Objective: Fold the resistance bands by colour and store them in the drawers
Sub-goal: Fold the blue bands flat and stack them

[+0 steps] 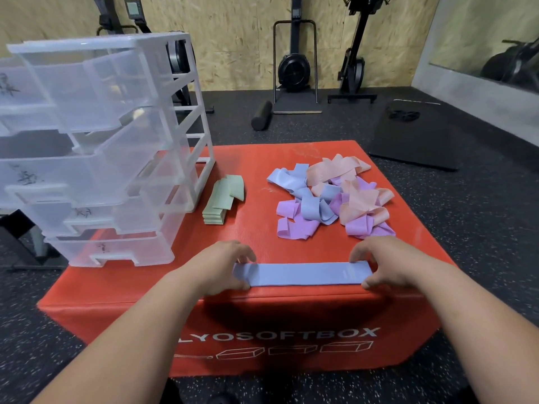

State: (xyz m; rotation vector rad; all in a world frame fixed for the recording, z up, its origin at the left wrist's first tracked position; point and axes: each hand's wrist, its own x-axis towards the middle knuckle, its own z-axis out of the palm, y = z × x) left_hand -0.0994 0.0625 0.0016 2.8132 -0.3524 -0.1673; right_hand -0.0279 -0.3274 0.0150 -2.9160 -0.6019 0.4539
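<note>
Now, L hnd (224, 266), R hnd (385, 263), band (303, 274) (edge (291, 293))

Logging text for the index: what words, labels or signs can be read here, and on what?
"LYOSOFTBOX", white, on the red box front, box outlines drawn below; its start is hidden by the left arm.
Black handwriting on the drawer fronts: unreadable.
Faint print on the flat band, right end: too small.
Monitor screen, top left: unreadable.

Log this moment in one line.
blue band: flat on box | left hand: pinches end | right hand: pinches end
</note>
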